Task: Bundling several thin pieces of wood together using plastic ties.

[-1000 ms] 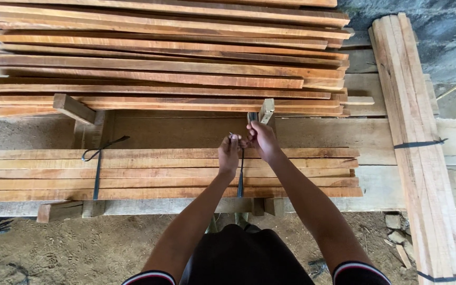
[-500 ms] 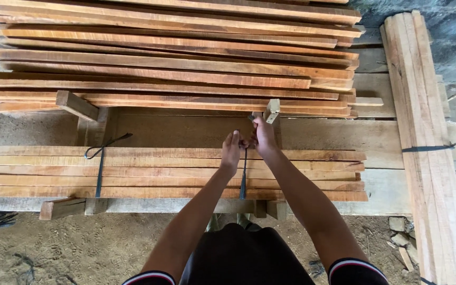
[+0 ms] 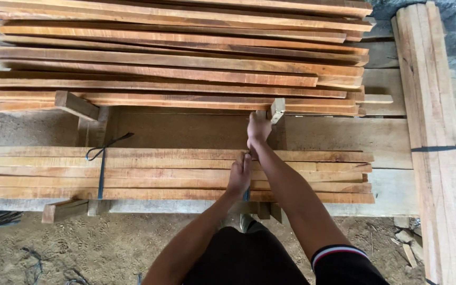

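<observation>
I see left hand (image 3: 240,176) pressed flat on slat bundle (image 3: 175,174) near its right end, fingers over dark strap (image 3: 246,195); right hand (image 3: 258,128) clenched on strap end at far edge; second strap (image 3: 101,169) knotted left; rough-sawn plank stack (image 3: 175,58) beyond

Reddish-brown planks (image 3: 133,171) (dark-blue strap (image 3: 101,174))

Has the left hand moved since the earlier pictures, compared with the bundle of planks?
Yes. The left hand has come nearer to the person: earlier it was at the far edge of the bundle of planks, beside the right hand; now it lies over the bundle's middle.
</observation>
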